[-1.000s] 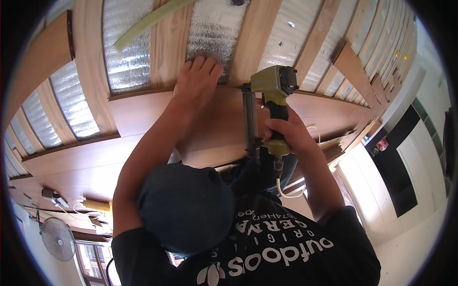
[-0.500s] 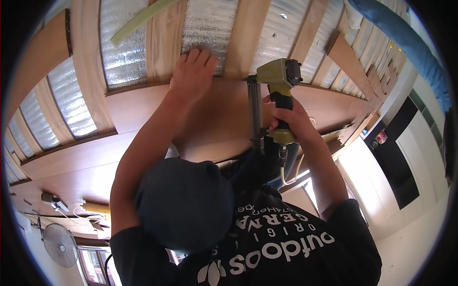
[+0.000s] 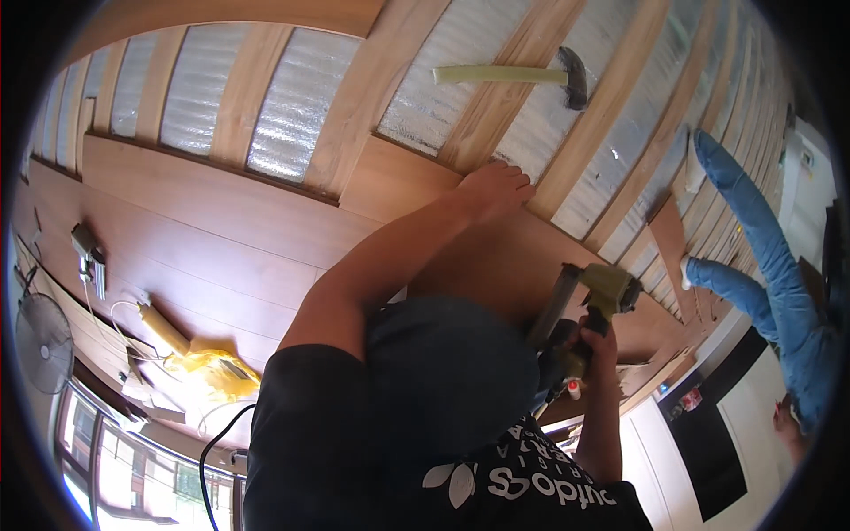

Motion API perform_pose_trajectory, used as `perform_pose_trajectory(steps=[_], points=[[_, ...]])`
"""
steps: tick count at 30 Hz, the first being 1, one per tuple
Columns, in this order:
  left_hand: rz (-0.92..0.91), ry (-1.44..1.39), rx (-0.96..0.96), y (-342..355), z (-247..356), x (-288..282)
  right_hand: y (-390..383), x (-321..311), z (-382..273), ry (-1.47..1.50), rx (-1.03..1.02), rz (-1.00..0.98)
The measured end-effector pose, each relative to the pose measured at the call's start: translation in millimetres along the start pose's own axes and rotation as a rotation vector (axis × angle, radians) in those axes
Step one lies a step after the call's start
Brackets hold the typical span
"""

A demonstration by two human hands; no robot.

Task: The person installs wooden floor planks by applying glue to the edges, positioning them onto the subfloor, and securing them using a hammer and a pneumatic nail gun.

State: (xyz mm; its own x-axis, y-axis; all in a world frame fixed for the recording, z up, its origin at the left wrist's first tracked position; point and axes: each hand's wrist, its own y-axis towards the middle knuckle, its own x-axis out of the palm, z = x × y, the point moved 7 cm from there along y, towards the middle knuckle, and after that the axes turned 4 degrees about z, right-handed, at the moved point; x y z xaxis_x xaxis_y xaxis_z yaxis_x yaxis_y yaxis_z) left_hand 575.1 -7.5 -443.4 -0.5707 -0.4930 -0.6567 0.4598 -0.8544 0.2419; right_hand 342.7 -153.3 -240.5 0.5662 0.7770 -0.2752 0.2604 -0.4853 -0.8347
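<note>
My left hand lies flat with fingers spread on the edge of a brown floorboard, where it meets the wooden battens and silver foil. My right hand grips the handle of an olive-green nail gun, whose nose points at the same board, to the right of my left hand. A dark cap and a black shirt fill the lower middle of the view and hide part of the gun.
A hammer with a pale green handle lies across the battens beyond my left hand. Another person's legs in blue trousers are at the right. A yellow tool and cable, a fan and laid boards are at the left.
The view has swung, so the hammer and the person in blue now show. The nail gun has moved to the right, away from my left hand, which stays pressed on the board.
</note>
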Motion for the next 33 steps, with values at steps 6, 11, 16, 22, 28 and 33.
perform_pose_trajectory(steps=[6, 11, 16, 22, 28, 33], points=[[-0.146, 0.135, 0.074, -70.6, 9.0, -11.2, -65.9, -65.4, 68.1, 0.161, -0.063, -0.029], [-0.023, 0.348, -0.098, -167.3, 12.4, -69.5, -81.1, -127.2, 148.1, 0.640, -0.090, -0.130], [-0.001, 0.578, -0.310, -238.0, 20.0, -90.8, -73.2, -194.2, 261.6, 0.920, -0.097, 0.006], [0.031, 0.444, -0.765, -343.5, 86.9, -100.9, -75.0, -205.6, 298.6, 0.875, -0.226, -0.215], [-0.323, -0.261, -1.041, -232.7, 168.0, -35.5, -78.4, -231.1, 316.4, 1.004, -0.304, -0.291], [-0.495, -0.886, -0.832, -94.3, 250.5, 27.9, -85.7, -231.7, 310.1, 0.986, -0.321, -0.308]])
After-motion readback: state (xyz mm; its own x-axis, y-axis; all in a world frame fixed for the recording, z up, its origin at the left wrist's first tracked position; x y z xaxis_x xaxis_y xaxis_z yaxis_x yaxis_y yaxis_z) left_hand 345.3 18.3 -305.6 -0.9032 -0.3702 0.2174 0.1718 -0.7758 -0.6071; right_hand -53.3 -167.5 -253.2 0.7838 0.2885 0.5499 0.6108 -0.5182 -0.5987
